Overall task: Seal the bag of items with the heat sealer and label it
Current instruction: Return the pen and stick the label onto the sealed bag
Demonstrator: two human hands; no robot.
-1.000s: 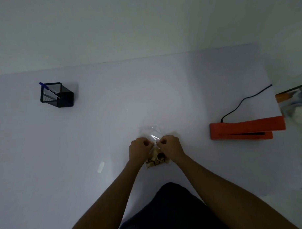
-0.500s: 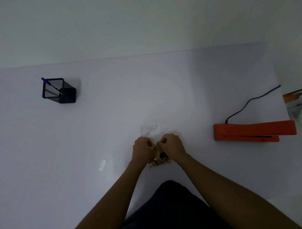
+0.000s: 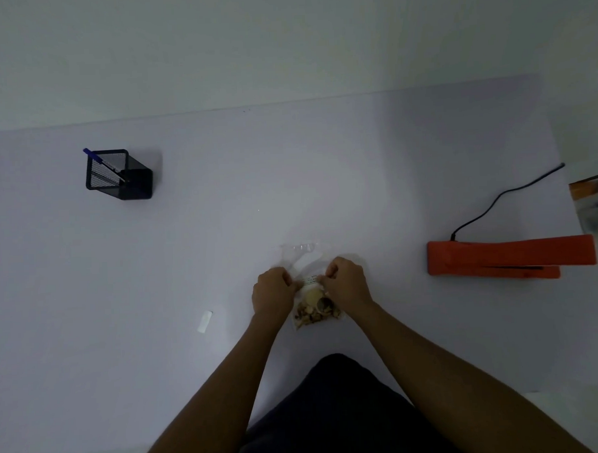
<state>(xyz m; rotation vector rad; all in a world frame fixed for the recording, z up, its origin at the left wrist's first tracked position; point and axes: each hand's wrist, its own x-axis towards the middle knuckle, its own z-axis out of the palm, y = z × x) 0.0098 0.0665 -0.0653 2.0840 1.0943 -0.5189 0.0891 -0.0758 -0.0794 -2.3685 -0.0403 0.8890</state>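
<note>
A small clear plastic bag point(image 3: 309, 263) with brown and tan items in its near end lies on the white table in front of me. A white printed label point(image 3: 311, 279) stretches across the bag between my hands. My left hand point(image 3: 272, 290) pinches the label's left end and my right hand point(image 3: 347, 282) pinches its right end, both fists pressing on the bag. The orange heat sealer point(image 3: 509, 258) lies shut to the right, apart from the bag, with a black cord point(image 3: 503, 199) running to the far right.
A black mesh pen holder point(image 3: 119, 175) with a blue pen stands at the far left. A small white paper strip point(image 3: 205, 321) lies left of my left arm. Some packaging point(image 3: 591, 199) sits past the table's right edge. The wall rises behind the table.
My hands have drawn slightly apart, and the white label now shows stretched between them over the bag. The view has shifted a little; the bag stays in place.
</note>
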